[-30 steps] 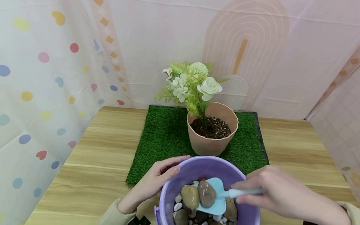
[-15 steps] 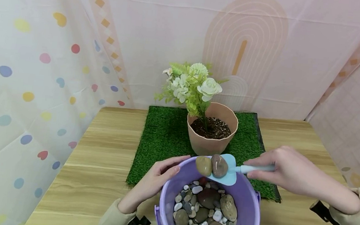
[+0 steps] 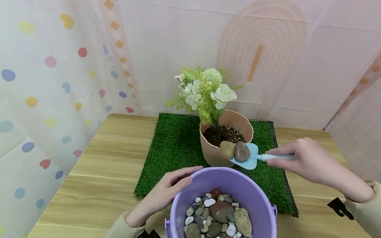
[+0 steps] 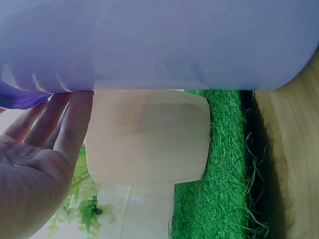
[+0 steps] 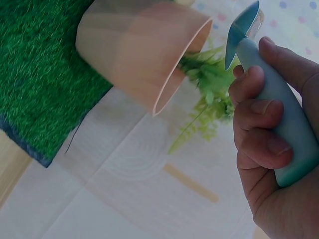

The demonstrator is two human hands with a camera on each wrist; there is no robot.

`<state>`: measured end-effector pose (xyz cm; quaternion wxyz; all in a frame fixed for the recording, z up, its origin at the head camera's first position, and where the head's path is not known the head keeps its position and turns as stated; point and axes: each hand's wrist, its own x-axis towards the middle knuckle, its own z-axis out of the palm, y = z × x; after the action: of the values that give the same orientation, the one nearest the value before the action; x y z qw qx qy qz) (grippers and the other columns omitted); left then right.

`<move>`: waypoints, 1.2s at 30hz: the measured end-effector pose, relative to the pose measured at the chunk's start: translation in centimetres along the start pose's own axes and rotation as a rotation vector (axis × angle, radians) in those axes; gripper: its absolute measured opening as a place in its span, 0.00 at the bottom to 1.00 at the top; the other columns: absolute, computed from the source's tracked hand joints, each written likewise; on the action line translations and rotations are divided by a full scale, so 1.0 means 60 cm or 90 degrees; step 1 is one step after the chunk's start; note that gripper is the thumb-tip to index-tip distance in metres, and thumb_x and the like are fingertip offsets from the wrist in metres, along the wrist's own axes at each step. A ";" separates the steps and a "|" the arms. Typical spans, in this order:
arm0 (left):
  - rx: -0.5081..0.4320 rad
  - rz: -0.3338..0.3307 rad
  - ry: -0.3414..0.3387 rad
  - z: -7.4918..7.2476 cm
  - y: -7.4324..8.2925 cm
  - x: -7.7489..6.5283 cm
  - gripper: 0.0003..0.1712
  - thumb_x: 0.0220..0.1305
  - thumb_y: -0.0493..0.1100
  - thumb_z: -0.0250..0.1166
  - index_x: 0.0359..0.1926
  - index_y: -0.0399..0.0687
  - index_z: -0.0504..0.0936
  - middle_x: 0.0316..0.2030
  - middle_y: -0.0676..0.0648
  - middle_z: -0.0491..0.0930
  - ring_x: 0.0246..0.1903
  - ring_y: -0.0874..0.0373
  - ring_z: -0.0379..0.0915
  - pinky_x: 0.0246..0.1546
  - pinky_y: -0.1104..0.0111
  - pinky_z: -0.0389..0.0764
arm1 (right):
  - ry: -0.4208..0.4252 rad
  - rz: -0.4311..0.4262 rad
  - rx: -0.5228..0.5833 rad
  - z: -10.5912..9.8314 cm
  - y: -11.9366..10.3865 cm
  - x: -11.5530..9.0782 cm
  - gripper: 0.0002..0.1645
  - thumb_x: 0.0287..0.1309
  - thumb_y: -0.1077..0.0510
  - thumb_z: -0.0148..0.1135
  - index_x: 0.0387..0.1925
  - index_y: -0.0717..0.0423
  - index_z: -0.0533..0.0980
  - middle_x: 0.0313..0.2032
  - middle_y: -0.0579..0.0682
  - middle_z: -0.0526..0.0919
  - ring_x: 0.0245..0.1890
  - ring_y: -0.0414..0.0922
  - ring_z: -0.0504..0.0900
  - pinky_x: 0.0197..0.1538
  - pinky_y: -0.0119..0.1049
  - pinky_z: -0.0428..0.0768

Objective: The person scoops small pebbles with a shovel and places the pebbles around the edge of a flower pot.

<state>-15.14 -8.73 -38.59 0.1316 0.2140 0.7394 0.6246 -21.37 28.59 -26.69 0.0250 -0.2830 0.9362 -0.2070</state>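
Observation:
My right hand (image 3: 309,161) grips the handle of a light blue toy shovel (image 3: 251,163); in the right wrist view the fingers curl round the handle (image 5: 279,109). Two smooth stones, a tan one (image 3: 227,150) and a grey-brown one (image 3: 242,152), lie on the blade. The blade hangs at the front right rim of a peach flowerpot (image 3: 214,154), and whether it touches the pot I cannot tell. Against the left side of a purple bucket (image 3: 226,175) rests my left hand (image 3: 167,189), its fingers fairly straight. Inside the bucket are several large stones and many small pebbles (image 3: 213,230).
White flowers with green leaves (image 3: 206,90) stand in dark soil (image 3: 231,134) in the pot. Under the pot lies a green turf mat (image 3: 171,147) on a wooden table (image 3: 111,172). Patterned cloth (image 3: 170,38) hangs behind and at both sides.
My right hand has lifted the shovel with its two stones out of the bucket and moved it forward to the flowerpot's rim. My left hand has stayed on the bucket.

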 end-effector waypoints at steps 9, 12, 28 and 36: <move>0.011 0.010 0.003 0.000 -0.001 0.001 0.26 0.83 0.43 0.50 0.76 0.43 0.71 0.71 0.36 0.77 0.62 0.51 0.83 0.58 0.70 0.85 | 0.012 0.033 -0.007 -0.002 0.026 0.037 0.16 0.65 0.49 0.73 0.50 0.51 0.90 0.15 0.39 0.80 0.14 0.31 0.49 0.21 0.28 0.57; 0.018 0.008 0.006 0.000 -0.001 0.001 0.26 0.84 0.44 0.50 0.76 0.44 0.72 0.71 0.37 0.76 0.63 0.43 0.82 0.59 0.70 0.84 | 0.014 0.038 -0.014 -0.003 0.033 0.055 0.15 0.66 0.49 0.72 0.49 0.51 0.91 0.19 0.42 0.85 0.14 0.32 0.50 0.21 0.29 0.58; 0.008 0.006 -0.002 0.001 -0.002 0.001 0.26 0.84 0.45 0.50 0.76 0.45 0.72 0.72 0.38 0.76 0.59 0.72 0.81 0.58 0.73 0.83 | -0.030 0.083 -0.050 0.005 0.046 0.137 0.15 0.67 0.49 0.70 0.48 0.52 0.91 0.22 0.44 0.87 0.18 0.40 0.64 0.26 0.35 0.62; 0.012 0.004 0.003 0.001 -0.001 0.001 0.26 0.84 0.44 0.50 0.76 0.44 0.72 0.72 0.37 0.76 0.59 0.72 0.81 0.57 0.72 0.84 | -0.040 0.083 -0.068 0.008 0.046 0.165 0.16 0.66 0.46 0.70 0.43 0.52 0.92 0.28 0.48 0.92 0.20 0.40 0.72 0.29 0.35 0.70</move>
<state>-15.14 -8.65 -38.65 0.1261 0.2161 0.7449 0.6185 -31.01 25.13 -27.55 0.0525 -0.2286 0.9610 -0.1461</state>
